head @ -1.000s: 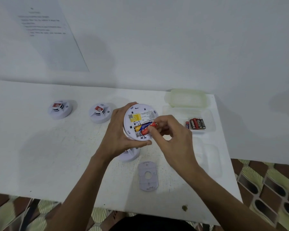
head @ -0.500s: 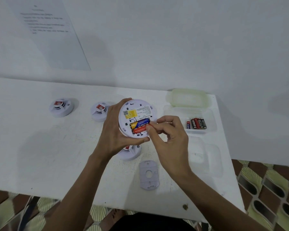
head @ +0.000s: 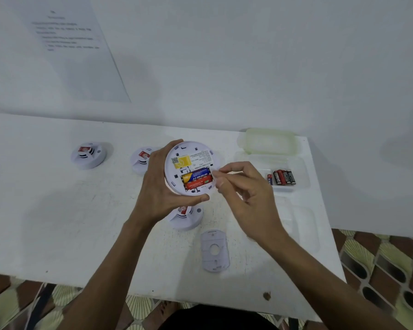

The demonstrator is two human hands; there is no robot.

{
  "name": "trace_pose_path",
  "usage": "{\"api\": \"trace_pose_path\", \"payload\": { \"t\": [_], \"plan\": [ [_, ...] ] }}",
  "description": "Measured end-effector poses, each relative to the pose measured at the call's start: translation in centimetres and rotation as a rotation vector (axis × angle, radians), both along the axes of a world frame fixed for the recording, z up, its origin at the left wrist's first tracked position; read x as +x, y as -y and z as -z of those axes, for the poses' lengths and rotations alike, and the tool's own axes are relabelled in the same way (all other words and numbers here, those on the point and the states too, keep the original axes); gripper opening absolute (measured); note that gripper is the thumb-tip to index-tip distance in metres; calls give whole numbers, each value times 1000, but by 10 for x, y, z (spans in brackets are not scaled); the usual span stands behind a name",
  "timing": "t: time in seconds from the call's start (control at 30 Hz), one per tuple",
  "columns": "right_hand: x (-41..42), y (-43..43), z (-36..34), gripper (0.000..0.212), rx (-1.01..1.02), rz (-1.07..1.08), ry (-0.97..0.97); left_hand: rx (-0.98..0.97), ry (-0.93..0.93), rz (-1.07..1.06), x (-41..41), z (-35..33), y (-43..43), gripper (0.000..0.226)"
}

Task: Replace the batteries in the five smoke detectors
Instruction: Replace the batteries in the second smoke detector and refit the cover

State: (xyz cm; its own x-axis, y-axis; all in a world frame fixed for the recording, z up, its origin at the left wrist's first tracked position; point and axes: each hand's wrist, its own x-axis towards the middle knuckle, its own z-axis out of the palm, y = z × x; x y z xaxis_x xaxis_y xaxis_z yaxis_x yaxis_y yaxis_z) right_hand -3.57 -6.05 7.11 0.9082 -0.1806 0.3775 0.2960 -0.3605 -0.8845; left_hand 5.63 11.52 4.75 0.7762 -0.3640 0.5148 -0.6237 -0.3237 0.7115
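My left hand (head: 161,189) grips a round white smoke detector (head: 191,153), back side up, above the table. Its open bay holds a blue-and-yellow battery (head: 197,173) and a red battery (head: 198,183), both lying flat. My right hand (head: 246,198) hovers at the detector's right edge, fingertips pinched near the bay and holding nothing. The detector's grey cover plate (head: 214,250) lies on the table below. Three other white detectors sit on the table: a far-left one (head: 88,155), a second detector (head: 142,159) partly behind my left hand, a third detector (head: 186,217) under it.
A clear plastic box (head: 301,172) at the right holds several spare batteries (head: 283,177); its pale green lid (head: 271,140) lies behind it. A printed sheet (head: 69,44) hangs on the wall. The white table (head: 57,210) ends at the right over patterned floor tiles.
The red battery went from tilted in my right fingers to seated flat in the bay beside the blue one. My right hand has let go and drawn slightly right.
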Motion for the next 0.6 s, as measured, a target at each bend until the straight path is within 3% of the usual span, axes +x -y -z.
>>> {"api": "trace_pose_path", "payload": {
  "t": [0.2, 0.47, 0.6],
  "plan": [
    [-8, 0, 11, 23, -93, 102, -240, 27, -22, 2, -1, 7, -14, 83],
    [-25, -35, 53, 43, -782, 24, -714, 65, -37, 47, -6, 4, -29, 84],
    [-32, -45, 80, 63, -864, 45, -870, 82, -66, 61, -8, 9, -34, 88]
  ]
}}
